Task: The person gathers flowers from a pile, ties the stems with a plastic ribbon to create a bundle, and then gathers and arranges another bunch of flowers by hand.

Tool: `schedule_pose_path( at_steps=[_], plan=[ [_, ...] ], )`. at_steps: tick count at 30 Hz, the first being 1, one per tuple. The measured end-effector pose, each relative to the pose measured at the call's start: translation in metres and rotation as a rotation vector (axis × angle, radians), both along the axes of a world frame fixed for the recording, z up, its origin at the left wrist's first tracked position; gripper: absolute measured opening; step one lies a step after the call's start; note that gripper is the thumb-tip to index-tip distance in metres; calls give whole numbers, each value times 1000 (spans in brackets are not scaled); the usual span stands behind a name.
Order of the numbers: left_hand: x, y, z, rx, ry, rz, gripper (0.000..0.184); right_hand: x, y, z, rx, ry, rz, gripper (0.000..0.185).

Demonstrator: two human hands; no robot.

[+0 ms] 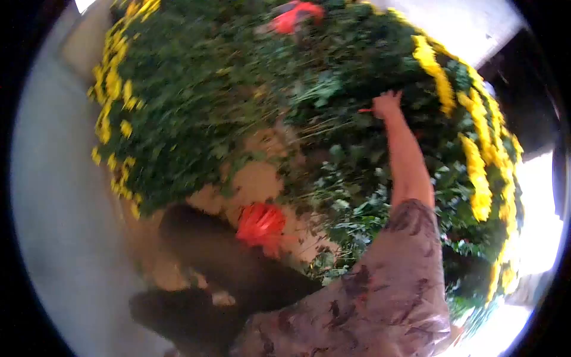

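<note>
My right hand (388,105) reaches out at the end of a bare forearm, over the leafy stems on the right. A thin red strip (365,110) sticks out from its thumb side, held in the hand, while some fingertips point away; blur hides the exact grip. Around it lie cut yellow chrysanthemums, their green leafy stems (333,125) inward and their yellow blooms (476,178) along the right edge. A bunch of red plastic strips (262,226) rests near my knee. My left hand is out of sight.
More chrysanthemums are heaped on the left, with yellow blooms (110,89) along the outer side. Another red object (297,16), too blurred to name, is at the top. My dark-trousered legs (238,262) are at lower left, beside bare tan ground (257,178) and a pale wall or floor (59,178).
</note>
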State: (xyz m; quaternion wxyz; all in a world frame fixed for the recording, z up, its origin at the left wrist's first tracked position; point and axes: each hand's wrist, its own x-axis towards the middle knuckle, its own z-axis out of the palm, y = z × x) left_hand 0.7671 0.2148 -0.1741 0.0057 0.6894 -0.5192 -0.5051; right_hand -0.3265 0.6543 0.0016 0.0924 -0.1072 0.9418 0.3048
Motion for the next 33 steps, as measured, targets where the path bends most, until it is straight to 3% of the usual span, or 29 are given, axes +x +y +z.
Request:
schedule_pose_path(
  at_steps=[2, 4, 5, 8, 9, 12, 15, 18, 20, 22, 24, 26, 29, 31, 33],
  plan=[
    [-37, 21, 7, 31, -104, -78, 38, -5, -22, -8, -59, 111, 180, 30],
    [-68, 49, 18, 84, -179, -115, 38, 6, -53, -35, -284, 285, 547, 40],
    [-81, 61, 22, 109, -196, -133, 38, 17, -79, -47, -367, 220, 559, 42],
    [-105, 83, 19, 172, -244, -215, 39, 79, -154, -93, -739, -299, 519, 47],
    [-114, 85, 16, 193, -253, -246, 39, 112, -174, -107, -789, -415, 635, 43],
    [-137, 76, 1, 235, -255, -331, 40, 192, -231, -156, -765, -933, 650, 41],
    [-185, 39, -13, 25, -9, -255, 32, 234, -263, -241, -771, -1210, 651, 45],
    [-241, -26, -12, 177, 178, -24, 20, 239, -287, -338, -865, -1340, 623, 49],
    [-289, -57, -4, 34, 146, 7, 22, 259, -330, -294, -746, -1246, 768, 52],
    [-291, -103, -59, 60, 208, -191, 27, 263, -379, -279, -788, -834, 1105, 59],
    [-332, -121, -67, 139, 327, 16, 28, 247, -425, -292, -760, -746, 1092, 73],
    [-386, -140, -41, 202, 449, 7, 32, 243, -475, -292, -657, -529, 1144, 83],
    [-437, -155, -60, 228, 480, 44, 37, 231, -520, -317, -590, -455, 1129, 84],
    [-464, -160, -72, 290, 750, 80, 44, 241, -533, -329, -523, -415, 1129, 83],
    [-483, -169, -96, 330, 737, 66, 46, 251, -552, -334, -466, -364, 1135, 83]
  ],
)
